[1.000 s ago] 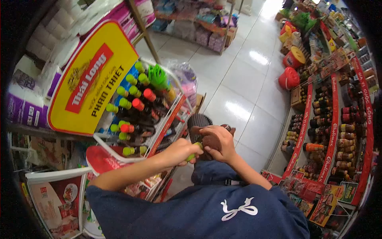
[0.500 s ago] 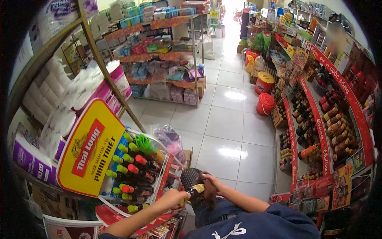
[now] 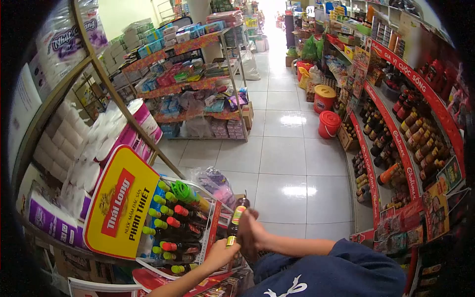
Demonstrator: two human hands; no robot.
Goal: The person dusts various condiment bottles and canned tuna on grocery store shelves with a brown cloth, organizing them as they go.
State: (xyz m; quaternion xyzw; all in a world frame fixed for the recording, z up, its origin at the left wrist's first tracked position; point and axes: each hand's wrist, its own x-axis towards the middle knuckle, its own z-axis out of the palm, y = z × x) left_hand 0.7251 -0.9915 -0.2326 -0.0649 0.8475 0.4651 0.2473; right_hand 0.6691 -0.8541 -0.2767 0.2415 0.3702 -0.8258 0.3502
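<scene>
Dark glass bottle, yellow label (image 3: 237, 216), off red-edged display rack (image 3: 213, 226), neck end gripped in left hand (image 3: 221, 256); right hand (image 3: 258, 235) holds brown cloth (image 3: 248, 243) alongside, contact blurred. Amount left: can't tell.

Daylight pours through the far doorway (image 3: 273, 20), burning it to white, and bright patches glare off the floor (image 3: 282, 153). The foreground is dimmer. The right hand (image 3: 255, 235) blurs with motion. The wide lens bends the right shelves (image 3: 396, 143), with grain and black vignetting at the corners.
</scene>
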